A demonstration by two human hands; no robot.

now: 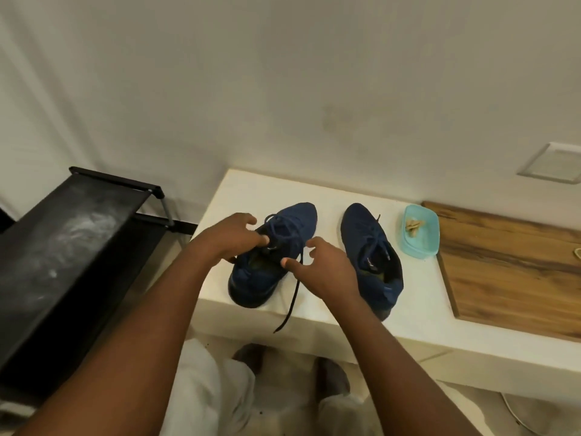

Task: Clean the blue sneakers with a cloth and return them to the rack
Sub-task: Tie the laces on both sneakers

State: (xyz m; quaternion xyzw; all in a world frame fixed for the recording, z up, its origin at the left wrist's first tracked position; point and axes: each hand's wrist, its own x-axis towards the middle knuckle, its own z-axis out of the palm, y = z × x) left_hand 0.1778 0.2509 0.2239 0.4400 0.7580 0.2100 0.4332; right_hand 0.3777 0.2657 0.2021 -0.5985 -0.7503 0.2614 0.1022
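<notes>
Left hand [232, 237] grips sneaker [292, 221] at counter [239, 190] edge; right hand [320, 265] hovers.

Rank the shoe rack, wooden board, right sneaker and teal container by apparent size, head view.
1. shoe rack, though nearest the camera
2. wooden board, cropped by the frame
3. right sneaker
4. teal container

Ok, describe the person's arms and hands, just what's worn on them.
Both forearms are bare up to the frame's edge, with no sleeves showing. The left hand and right hand are bare too: no gloves, rings, watch or bracelets visible.
</notes>
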